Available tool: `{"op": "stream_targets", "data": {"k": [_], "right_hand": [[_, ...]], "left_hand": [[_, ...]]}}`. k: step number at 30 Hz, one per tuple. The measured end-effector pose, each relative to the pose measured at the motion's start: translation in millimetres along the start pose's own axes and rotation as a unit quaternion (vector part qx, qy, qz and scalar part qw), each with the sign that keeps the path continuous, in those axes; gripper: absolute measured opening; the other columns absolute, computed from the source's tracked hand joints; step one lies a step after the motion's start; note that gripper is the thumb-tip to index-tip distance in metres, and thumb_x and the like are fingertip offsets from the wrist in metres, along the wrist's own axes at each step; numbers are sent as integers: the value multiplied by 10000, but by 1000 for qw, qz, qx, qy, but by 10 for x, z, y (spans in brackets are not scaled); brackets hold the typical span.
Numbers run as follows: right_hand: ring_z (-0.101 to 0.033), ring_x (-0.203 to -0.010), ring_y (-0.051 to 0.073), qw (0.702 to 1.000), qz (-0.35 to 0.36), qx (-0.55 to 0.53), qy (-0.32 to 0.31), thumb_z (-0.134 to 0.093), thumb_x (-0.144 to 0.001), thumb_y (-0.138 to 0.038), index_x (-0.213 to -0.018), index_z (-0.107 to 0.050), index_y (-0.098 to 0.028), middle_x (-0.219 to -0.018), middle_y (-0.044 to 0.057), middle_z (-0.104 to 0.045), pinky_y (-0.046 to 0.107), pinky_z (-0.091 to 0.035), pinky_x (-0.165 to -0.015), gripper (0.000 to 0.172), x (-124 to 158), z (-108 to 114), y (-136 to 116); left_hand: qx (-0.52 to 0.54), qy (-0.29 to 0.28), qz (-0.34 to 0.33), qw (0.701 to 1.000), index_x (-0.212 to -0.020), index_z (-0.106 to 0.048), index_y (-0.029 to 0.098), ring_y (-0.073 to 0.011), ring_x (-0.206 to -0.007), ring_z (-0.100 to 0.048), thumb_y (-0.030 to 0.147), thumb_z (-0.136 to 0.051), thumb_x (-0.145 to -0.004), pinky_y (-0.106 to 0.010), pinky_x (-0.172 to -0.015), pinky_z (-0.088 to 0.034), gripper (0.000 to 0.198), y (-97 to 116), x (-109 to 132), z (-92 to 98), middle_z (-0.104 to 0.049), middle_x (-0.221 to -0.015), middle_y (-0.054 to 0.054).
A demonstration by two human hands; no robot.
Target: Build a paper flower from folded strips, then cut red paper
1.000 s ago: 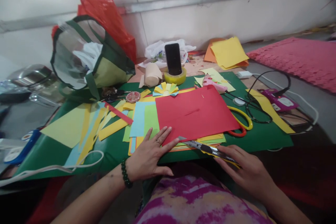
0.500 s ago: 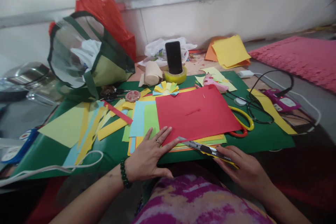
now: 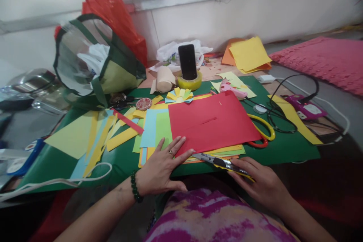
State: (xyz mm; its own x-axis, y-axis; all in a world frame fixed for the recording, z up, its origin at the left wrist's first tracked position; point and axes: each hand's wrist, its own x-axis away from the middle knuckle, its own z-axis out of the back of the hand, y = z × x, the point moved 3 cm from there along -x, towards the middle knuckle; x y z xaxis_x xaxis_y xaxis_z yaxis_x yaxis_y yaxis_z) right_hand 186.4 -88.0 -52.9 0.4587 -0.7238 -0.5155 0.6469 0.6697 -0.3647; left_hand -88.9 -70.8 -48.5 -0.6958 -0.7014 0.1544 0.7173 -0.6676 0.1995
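Note:
A red sheet of paper [image 3: 212, 124] lies on a stack of coloured paper [image 3: 154, 128], with a short slit or dark line near its middle. My left hand [image 3: 164, 166] is spread flat, its fingertips on the red sheet's lower left corner. In my right hand [image 3: 258, 181] is a box cutter [image 3: 224, 164] with a black and yellow body. Its blade points left, beside my left index finger at the red sheet's near edge; whether the tip touches the paper is unclear. Scissors with yellow and red handles [image 3: 265, 126] stick out from under the red sheet.
Paper strips [image 3: 96, 140] and a white cable [image 3: 93, 174] lie on the left. Behind stand a phone [image 3: 187, 62] on a yellow tape roll [image 3: 190, 81], a pink glue gun [image 3: 232, 90] and a tote bag [image 3: 119, 68]. A purple power strip [image 3: 306, 107] sits right.
My right hand and the box cutter have shifted slightly left, bringing the blade nearer my left index finger. My left hand and the red sheet stay put.

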Motion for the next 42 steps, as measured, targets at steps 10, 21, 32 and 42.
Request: {"op": "stream_targets", "data": {"k": [10, 21, 32, 42], "right_hand": [[-709, -656, 133, 1000, -16, 5, -6, -483, -979, -293, -1005, -631, -202, -781, 37, -711, 197, -549, -565, 176, -3, 15, 2], [-725, -701, 160, 999, -35, -3, -11, -504, -954, -303, -1017, -648, -213, -822, 51, -731, 218, -565, -589, 182, 9, -19, 4], [-717, -674, 142, 1000, -9, 14, -11, -490, -968, -277, -1019, -631, -203, -800, 45, -722, 204, -551, -570, 167, -52, 20, -65], [-710, -668, 134, 1000, 1, 16, -4, -491, -968, -260, -1030, -609, -196, -804, 39, -713, 203, -546, -579, 148, -32, -26, -87]], "left_hand": [[16, 7, -1, 1000, -1534, -221, 280, -408, -1435, -241, 862, -289, -755, -659, -1095, -170, 975, -18, 21, 31, -173, -1599, -193], [-22, 16, 3, 1000, -1545, -145, 281, -384, -1428, -266, 851, -271, -773, -611, -1121, -144, 968, -106, 130, -31, -235, -1594, -147], [-12, 4, 2, 1000, -1540, -194, 264, -387, -1427, -264, 862, -241, -763, -630, -1113, -153, 982, -91, 116, -4, -238, -1588, -170], [-14, 6, 7, 1000, -1537, -208, 265, -373, -1435, -253, 864, -258, -760, -615, -1127, -118, 983, -91, 115, -21, -253, -1586, -156]]}}
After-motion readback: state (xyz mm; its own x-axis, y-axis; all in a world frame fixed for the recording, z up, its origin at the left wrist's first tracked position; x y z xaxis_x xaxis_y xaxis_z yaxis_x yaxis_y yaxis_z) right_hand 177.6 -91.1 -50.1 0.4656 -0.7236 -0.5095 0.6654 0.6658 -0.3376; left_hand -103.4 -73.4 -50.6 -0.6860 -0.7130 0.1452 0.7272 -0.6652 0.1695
